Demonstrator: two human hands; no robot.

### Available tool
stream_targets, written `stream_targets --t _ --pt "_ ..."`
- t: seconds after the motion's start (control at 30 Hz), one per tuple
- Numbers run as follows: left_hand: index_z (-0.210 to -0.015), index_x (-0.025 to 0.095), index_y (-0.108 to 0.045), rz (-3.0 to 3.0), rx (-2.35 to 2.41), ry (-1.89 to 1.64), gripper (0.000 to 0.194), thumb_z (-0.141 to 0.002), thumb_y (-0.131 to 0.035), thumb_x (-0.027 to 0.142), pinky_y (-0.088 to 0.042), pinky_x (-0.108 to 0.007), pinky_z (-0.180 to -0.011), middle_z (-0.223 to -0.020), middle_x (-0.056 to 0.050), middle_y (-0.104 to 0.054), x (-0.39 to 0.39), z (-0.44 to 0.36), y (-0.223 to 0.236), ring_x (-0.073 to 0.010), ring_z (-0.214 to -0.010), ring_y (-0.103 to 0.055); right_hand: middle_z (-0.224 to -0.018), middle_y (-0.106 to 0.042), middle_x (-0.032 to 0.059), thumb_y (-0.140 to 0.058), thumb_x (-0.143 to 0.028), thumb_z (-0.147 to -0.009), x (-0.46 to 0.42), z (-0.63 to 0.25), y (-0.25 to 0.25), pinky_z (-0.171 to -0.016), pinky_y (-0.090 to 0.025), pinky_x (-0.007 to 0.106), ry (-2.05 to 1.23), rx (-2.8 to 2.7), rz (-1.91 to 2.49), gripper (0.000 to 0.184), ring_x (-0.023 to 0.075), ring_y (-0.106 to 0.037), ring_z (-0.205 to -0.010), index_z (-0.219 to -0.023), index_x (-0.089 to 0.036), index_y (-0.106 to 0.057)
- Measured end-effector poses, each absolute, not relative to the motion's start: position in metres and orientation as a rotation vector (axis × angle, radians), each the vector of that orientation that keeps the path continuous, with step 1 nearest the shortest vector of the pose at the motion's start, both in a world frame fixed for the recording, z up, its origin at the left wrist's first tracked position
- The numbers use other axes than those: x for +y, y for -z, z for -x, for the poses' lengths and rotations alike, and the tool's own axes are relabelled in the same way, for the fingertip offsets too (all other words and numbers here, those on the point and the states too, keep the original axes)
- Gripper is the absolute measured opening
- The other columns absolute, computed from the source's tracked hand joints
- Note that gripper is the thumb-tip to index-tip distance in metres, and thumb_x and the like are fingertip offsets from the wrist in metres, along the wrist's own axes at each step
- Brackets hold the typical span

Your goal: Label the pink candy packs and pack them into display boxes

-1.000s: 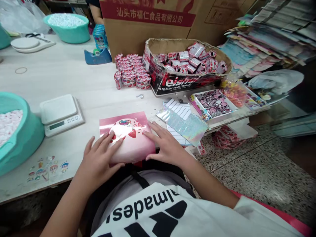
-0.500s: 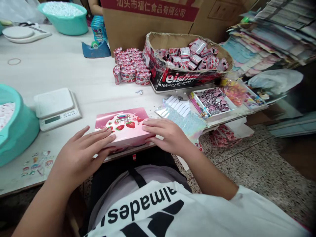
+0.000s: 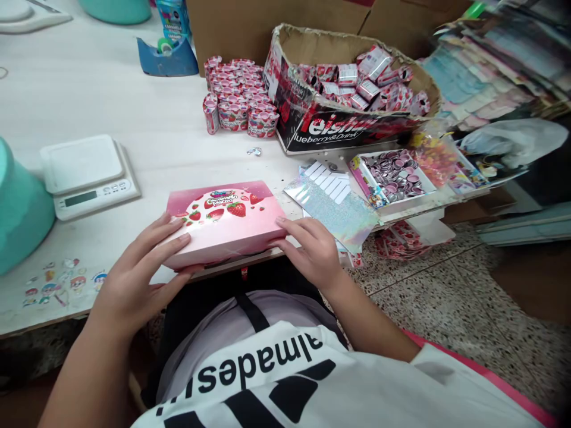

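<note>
A pink box (image 3: pixel 223 221) printed with strawberries lies at the table's front edge, its lid closed over the top. My left hand (image 3: pixel 145 267) grips its left front corner, fingers on the lid and thumb low on the front side. At the right end, my right hand (image 3: pixel 307 244) pinches the front corner between fingers and thumb. The underside of the box is hidden. Just right of it lie a shiny holographic sheet (image 3: pixel 348 211) and a row of white strips (image 3: pixel 328 181).
A white scale (image 3: pixel 89 172) and a teal tub (image 3: pixel 20 208) stand on the left. Behind are rows of small strawberry tins (image 3: pixel 241 98), a blue tape dispenser (image 3: pixel 167 56) and a carton (image 3: pixel 330 131) of wrapped tins. A tray (image 3: pixel 397 202) of round lids sits at right.
My fingers have drawn back from the lid's top toward the box's front corners, baring more of the print. The camera view has tilted down and closer, shifting the background upward.
</note>
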State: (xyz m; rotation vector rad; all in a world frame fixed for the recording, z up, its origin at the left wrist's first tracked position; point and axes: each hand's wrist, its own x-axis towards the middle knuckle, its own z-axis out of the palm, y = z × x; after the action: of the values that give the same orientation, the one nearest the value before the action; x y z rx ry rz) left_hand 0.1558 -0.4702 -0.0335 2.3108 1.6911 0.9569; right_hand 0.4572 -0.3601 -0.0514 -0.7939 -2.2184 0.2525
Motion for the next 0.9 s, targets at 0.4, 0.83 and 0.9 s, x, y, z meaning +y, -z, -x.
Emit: stream_targets --t 0.4,0.83,0.9 --pt "-0.143 0.038 -0.033 -2.361 1.744 -0.982 0.065 -0.088 -0.064 0.025 -0.04 -0.054 -0.118 -0.153 0.007 -0.039 -0.479 -0.159 0.046 -0.0291 -0.139 -0.041 -0.098 -0.07 0.0077 -0.062 -0.024 -0.092 -0.347 -0.459 0.073 -0.073 -0.057 0.038 -0.182 -2.198 0.545 0.047 0.0212 -0.067 -0.083 -0.136 -0.024 -0.045" --pt "-0.133 0.035 -0.039 -2.259 1.898 -0.987 0.051 -0.087 -0.061 0.038 -0.043 -0.054 -0.116 -0.148 0.006 -0.044 -0.482 -0.163 0.061 -0.028 -0.139 -0.042 -0.118 -0.069 0.0038 -0.053 -0.009 -0.091 -0.359 -0.472 0.06 -0.086 -0.059 0.034 -0.378 -2.342 0.673 0.061 0.0193 -0.069 -0.1 -0.145 -0.031 -0.038" --pt "-0.132 0.035 -0.04 -2.223 1.852 -1.009 0.054 -0.084 -0.065 0.042 -0.04 -0.055 -0.117 -0.151 0.007 -0.041 -0.481 -0.165 0.056 -0.0287 -0.14 -0.039 -0.119 -0.069 0.0047 -0.053 -0.008 -0.091 -0.364 -0.468 0.064 -0.087 -0.059 0.034 -0.35 -2.281 0.704 0.061 0.0199 -0.069 -0.1 -0.145 -0.031 -0.038"
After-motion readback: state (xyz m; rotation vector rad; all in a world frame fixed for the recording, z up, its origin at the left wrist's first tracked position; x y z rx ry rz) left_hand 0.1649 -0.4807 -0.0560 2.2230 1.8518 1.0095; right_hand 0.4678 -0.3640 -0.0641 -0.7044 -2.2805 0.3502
